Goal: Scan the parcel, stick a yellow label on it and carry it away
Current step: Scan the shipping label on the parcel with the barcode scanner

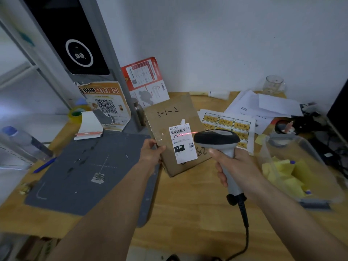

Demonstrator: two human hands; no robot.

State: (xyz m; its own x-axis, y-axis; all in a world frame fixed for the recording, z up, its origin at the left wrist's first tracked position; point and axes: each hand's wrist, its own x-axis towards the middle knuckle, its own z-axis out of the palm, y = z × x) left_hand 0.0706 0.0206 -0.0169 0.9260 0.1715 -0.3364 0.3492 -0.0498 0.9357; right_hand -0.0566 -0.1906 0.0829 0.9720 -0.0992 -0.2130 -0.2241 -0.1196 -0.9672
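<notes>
Scanning under way, left hand [151, 150] gripping the parcel [176, 132] tilted up off the counter [188, 213], right hand [232, 166] clutching the scanner [218, 140], red beam crossing the barcode; yellow labels [227, 124] unpeeled beside it, sticking and carrying away left.

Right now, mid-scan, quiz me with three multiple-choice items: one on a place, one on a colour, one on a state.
1. Where does the sheet of yellow labels lie?
A. right of the parcel
B. on the grey mat
C. inside the plastic tub

2. What colour is the scanner's beam on the shipping label?
A. green
B. red
C. blue

3. What is the right hand doing?
A. resting open
B. peeling a label
C. gripping the scanner

Key: 1 A, the sheet lies beside the parcel; 2 B, a red line crosses the barcode; 3 C, fingers wrap the scanner handle.
</notes>
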